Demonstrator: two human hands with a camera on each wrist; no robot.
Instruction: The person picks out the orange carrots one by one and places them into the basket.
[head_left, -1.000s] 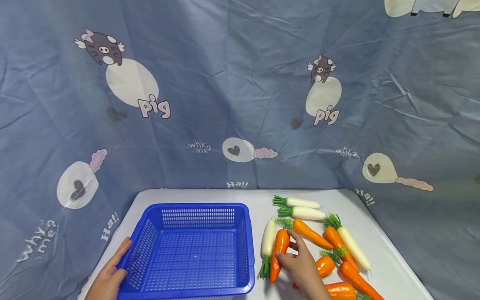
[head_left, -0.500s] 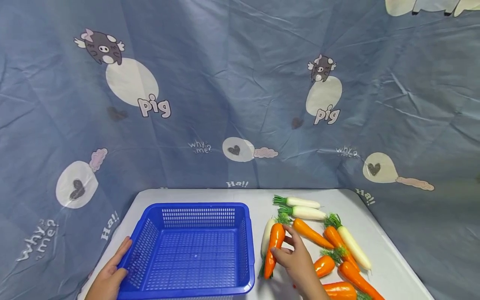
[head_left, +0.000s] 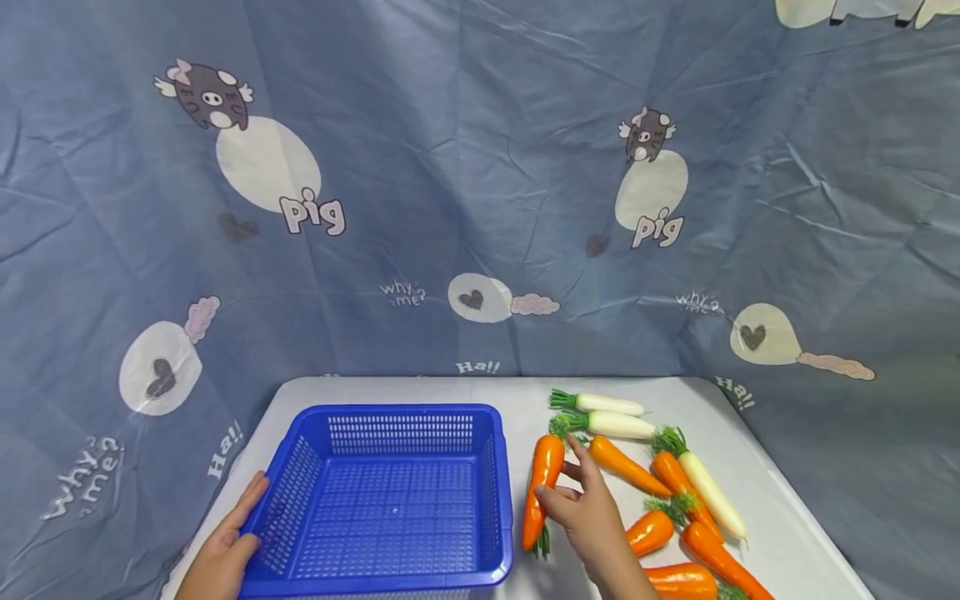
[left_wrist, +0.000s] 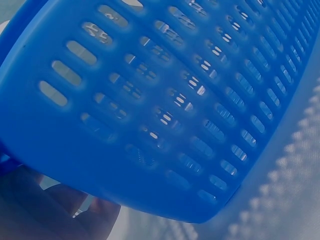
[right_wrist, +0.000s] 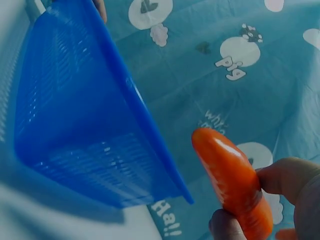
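My right hand pinches an orange carrot between thumb and fingers, its green top pointing away and its tip toward me. The carrot is held over a white radish, hiding most of it; only its green leaves show below. In the right wrist view the carrot is just right of the basket's rim, thumb and fingertips on its sides. My left hand grips the left rim of a blue plastic basket, which has nothing inside. The left wrist view shows the basket's slotted wall with fingers at its edge.
Right of my right hand lie several more carrots and a long white radish. Two white radishes lie at the back of the white table. A blue printed cloth hangs behind and beside the table.
My right hand has lifted the carrot and carried it left and slightly away, over the white radish beside the basket. The left hand stays on the basket rim.
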